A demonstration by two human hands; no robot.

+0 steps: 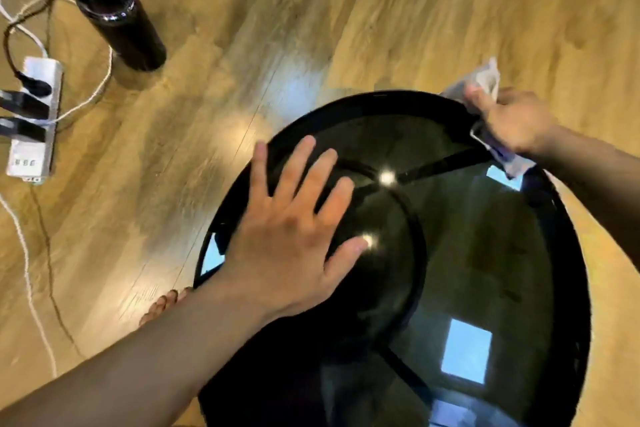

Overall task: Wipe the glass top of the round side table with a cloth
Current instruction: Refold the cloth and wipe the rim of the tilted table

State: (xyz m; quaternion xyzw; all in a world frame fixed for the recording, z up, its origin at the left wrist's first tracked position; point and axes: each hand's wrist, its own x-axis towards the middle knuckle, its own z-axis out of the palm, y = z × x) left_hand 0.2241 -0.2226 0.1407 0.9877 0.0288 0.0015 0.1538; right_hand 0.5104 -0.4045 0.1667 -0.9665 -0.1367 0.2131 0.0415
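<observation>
Clearly the right hand (516, 121) has its grip clenched around a crumpled pale cloth (485, 80), the wad bunching out past the fingers above and trailing below the palm. That hand sits at the far right edge of the round worktop (575, 288), with the cloth touching or just over the black rim; the blur there makes it hard to say which. From that grip the glass top (485, 253) spreads toward the person and to the left, so nearly all the surface to be wiped lies inward of the cloth. A sweep would likely have to run from the far right rim across toward the centre, where the frame's dark spokes meet beneath the glass.

The left hand (294, 229) lies flat and released, fingers spread, on the left part of the glass, probably steadying the table; it holds nothing and sits in the path of a full sweep. Beyond the table, on the wooden floor (311, 28), stand a dark bottle (114, 10) and a power strip (33, 118) with cables.
</observation>
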